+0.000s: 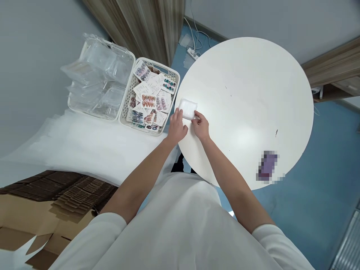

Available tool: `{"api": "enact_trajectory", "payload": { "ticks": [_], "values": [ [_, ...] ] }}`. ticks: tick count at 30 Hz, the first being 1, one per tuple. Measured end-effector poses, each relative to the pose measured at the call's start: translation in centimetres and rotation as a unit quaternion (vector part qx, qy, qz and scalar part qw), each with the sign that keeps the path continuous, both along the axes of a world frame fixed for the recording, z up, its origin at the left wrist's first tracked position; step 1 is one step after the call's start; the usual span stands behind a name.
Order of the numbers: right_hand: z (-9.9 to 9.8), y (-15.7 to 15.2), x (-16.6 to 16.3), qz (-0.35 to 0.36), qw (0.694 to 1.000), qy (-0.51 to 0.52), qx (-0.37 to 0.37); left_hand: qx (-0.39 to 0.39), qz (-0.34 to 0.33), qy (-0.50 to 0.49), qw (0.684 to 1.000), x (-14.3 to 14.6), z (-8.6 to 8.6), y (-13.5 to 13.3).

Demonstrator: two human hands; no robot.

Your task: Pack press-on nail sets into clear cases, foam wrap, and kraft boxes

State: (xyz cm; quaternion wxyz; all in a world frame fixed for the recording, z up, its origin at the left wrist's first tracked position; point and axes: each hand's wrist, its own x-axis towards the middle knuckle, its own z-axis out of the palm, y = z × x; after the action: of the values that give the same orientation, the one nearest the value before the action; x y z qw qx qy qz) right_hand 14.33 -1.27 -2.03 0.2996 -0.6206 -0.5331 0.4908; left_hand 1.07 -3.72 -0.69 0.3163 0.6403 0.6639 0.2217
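A small, square white packet, apparently soft wrapping around something I cannot make out, lies near the left edge of the round white table. My left hand rests its outstretched fingertips on the packet's left edge, with its thumb held apart. At the lower right corner, my right hand pinches the packet between thumb and fingers. To the left stands a white basket full of cards bearing colourful press-on nails.
Beyond it, another white basket holds clear plastic packages. White sheets are stacked below the baskets, beside flattened cardboard boxes. A blurred purple object lies on the table's near right. A power strip sits on the floor.
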Motion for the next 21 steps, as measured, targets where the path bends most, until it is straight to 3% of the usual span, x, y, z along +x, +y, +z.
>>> {"api": "enact_trajectory", "payload": {
  "ticks": [5, 12, 17, 21],
  "values": [
    [0.0, 0.0, 0.6, 0.003, 0.999, 0.035, -0.026, 0.006, -0.002, 0.007, 1.000, 0.0, -0.1, -0.5],
    [1.7, -1.8, 2.1, -0.016, 0.997, 0.056, -0.058, 0.009, 0.015, 0.000, 1.000, -0.2, 0.8, -1.7],
    [3.0, -4.5, 4.6, -0.037, 0.996, 0.049, -0.070, 0.008, 0.038, -0.026, 0.999, 0.1, 2.3, -4.3],
    [4.4, -8.4, 7.7, -0.055, 0.992, 0.066, -0.094, -0.014, 0.048, -0.042, 0.998, 1.1, 3.6, -7.3]
  ]
}}
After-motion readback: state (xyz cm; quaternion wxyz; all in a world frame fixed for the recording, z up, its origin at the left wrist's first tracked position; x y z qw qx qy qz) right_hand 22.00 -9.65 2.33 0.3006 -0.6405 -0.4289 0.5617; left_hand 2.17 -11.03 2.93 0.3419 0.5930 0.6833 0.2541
